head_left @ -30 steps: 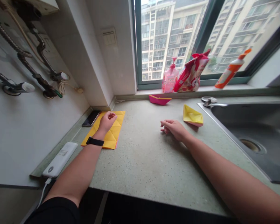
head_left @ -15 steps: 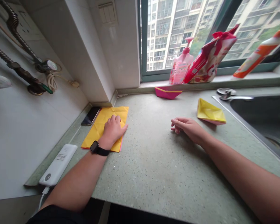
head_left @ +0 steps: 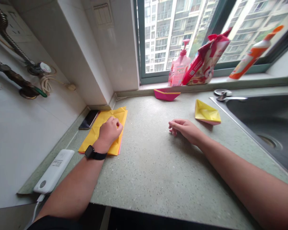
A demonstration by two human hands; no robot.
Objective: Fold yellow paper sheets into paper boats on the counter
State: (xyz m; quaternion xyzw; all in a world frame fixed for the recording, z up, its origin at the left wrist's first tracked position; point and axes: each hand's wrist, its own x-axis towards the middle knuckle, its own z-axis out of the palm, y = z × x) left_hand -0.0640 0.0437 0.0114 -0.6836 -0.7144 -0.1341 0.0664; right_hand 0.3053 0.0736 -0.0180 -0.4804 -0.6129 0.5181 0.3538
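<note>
My left hand (head_left: 109, 130), with a black watch on the wrist, is closed over a creased yellow sheet of paper (head_left: 92, 142). Thumb and fingers pinch the sheet near its right side, and its far edge bends up a little. Pink and orange edges of other sheets peek out beneath it. Loosely curled, my right hand (head_left: 183, 129) rests on the counter with its thumb against the index finger and nothing visible in it. Just beyond it, to the right, sits a yellow folded paper boat (head_left: 207, 111). A magenta paper boat (head_left: 166, 95) stands by the windowsill.
A phone (head_left: 89, 119) lies left of the paper, and a white power bank (head_left: 54, 171) with a cable is nearer me. The steel sink (head_left: 252, 111) is on the right. On the sill stand a pink pump bottle (head_left: 179, 71), a red bag (head_left: 207, 60) and an orange-white bottle (head_left: 251, 59).
My left thumb has drawn in from stretched out to pinch the yellow sheet, whose far edge has bent up. The right hand stays in place while the view has turned slightly right.
</note>
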